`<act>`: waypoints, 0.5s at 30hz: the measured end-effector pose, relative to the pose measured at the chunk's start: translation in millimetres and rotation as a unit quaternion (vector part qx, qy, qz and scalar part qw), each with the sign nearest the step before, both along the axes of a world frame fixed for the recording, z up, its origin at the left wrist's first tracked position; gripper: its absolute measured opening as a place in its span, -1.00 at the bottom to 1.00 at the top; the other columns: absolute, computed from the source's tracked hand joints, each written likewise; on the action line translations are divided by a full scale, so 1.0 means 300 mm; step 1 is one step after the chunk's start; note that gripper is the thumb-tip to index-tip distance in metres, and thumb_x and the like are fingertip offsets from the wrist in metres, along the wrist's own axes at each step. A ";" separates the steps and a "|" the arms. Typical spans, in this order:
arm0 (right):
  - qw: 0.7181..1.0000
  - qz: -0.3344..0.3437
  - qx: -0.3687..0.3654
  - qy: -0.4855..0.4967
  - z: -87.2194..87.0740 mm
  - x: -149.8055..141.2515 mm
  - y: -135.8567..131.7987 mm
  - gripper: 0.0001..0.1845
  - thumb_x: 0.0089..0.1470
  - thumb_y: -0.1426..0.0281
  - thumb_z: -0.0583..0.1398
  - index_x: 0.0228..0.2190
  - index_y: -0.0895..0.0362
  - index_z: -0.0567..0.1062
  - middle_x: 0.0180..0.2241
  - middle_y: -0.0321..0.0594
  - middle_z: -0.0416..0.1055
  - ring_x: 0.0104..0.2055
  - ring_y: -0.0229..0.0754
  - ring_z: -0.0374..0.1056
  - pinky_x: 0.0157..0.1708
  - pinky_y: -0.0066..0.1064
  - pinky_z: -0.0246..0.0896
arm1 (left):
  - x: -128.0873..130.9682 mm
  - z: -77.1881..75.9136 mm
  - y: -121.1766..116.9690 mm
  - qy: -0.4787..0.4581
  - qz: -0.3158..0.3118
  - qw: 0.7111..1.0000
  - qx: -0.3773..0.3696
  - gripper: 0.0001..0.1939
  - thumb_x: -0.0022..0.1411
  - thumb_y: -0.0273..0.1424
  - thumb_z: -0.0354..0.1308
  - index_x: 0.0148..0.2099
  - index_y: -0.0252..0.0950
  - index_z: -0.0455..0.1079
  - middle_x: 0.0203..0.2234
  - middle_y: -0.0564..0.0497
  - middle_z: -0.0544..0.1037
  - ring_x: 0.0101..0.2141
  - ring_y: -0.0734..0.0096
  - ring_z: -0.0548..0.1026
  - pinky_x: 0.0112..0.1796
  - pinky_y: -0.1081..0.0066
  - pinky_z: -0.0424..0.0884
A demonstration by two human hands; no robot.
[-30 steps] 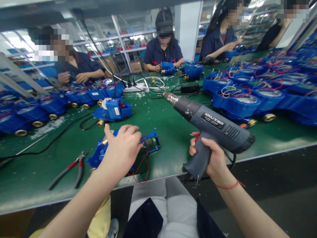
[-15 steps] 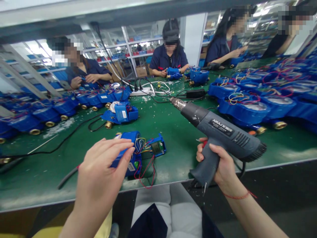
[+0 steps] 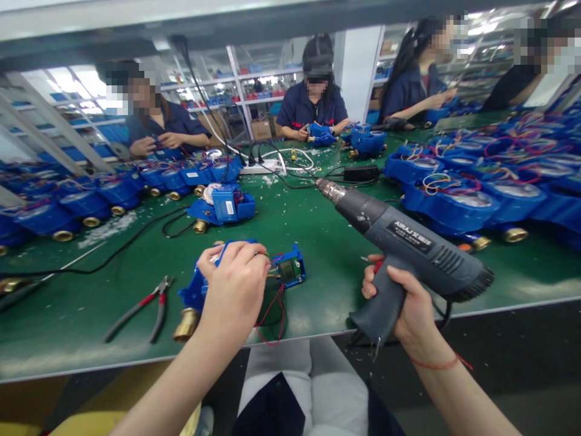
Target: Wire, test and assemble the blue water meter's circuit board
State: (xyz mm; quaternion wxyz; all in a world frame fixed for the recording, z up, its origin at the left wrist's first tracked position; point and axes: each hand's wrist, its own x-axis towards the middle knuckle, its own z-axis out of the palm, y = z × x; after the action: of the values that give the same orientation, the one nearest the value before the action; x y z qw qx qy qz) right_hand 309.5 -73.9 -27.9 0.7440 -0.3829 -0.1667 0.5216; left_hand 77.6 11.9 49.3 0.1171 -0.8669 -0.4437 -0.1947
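My right hand (image 3: 413, 303) is wrapped round the handle of a dark grey heat gun (image 3: 408, 239), a finger at its red trigger. The gun's metal nozzle points up and left over the bench. My left hand (image 3: 236, 278) is closed over a blue water meter (image 3: 195, 290) with a brass threaded end. Its thumb and fingertips are hidden where thin coloured wires run out, so what they pinch does not show. Those wires lead to a small blue module (image 3: 290, 269) with a circuit board and display. Red and black leads (image 3: 276, 321) loop beside it.
Pliers (image 3: 157, 303) with red-and-grey handles lie left of the meter. Another blue meter (image 3: 222, 206) stands farther back. Rows of meters (image 3: 68, 209) line the left, and more meters (image 3: 476, 197) crowd the right. A power strip (image 3: 263, 166) and cables lie behind. Several people sit across the green bench.
My left hand has moved right and down onto the meter at the wires, its fingers now curled over. The pliers and brass end have come into view. The heat gun has barely moved.
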 end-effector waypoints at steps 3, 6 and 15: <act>1.000 0.002 0.000 -0.004 -0.002 0.001 -0.001 -0.63 -0.25 0.25 0.33 -0.32 0.11 0.50 -0.54 -0.27 0.38 -0.58 -0.29 0.26 -0.58 -0.50 0.17 | -0.021 0.005 -0.006 -0.020 0.007 1.000 0.004 -0.79 0.30 -0.49 0.06 -0.34 -0.21 0.48 -0.17 -0.03 0.61 -0.05 0.08 0.45 -0.06 -0.07 0.23; 1.000 0.002 0.003 -0.007 -0.005 0.000 0.006 -0.65 -0.24 0.25 0.32 -0.32 0.11 0.50 -0.54 -0.27 0.37 -0.57 -0.29 0.26 -0.58 -0.50 0.16 | -0.041 0.012 -0.017 -0.040 0.017 0.998 0.035 -0.84 0.27 -0.45 0.12 -0.35 -0.19 0.47 -0.17 -0.01 0.61 -0.07 0.06 0.45 -0.11 -0.04 0.25; 0.999 -0.001 0.015 -0.050 0.028 -0.014 -0.103 -0.69 -0.14 0.26 0.25 -0.27 0.06 0.49 -0.52 -0.23 0.34 -0.59 -0.26 0.23 -0.61 -0.44 0.14 | -0.130 0.003 -0.191 -0.226 -0.074 0.971 0.007 -0.84 0.24 -0.53 0.13 -0.21 -0.12 0.37 -0.30 0.03 0.56 -0.18 0.29 0.44 -0.10 0.22 0.35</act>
State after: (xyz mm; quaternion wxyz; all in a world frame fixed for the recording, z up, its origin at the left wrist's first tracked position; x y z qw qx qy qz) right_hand 305.3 -104.8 -19.4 0.7408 -0.3972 -0.2116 0.4987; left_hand 38.6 -45.4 50.3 0.0050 -0.8299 -0.3920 -0.3970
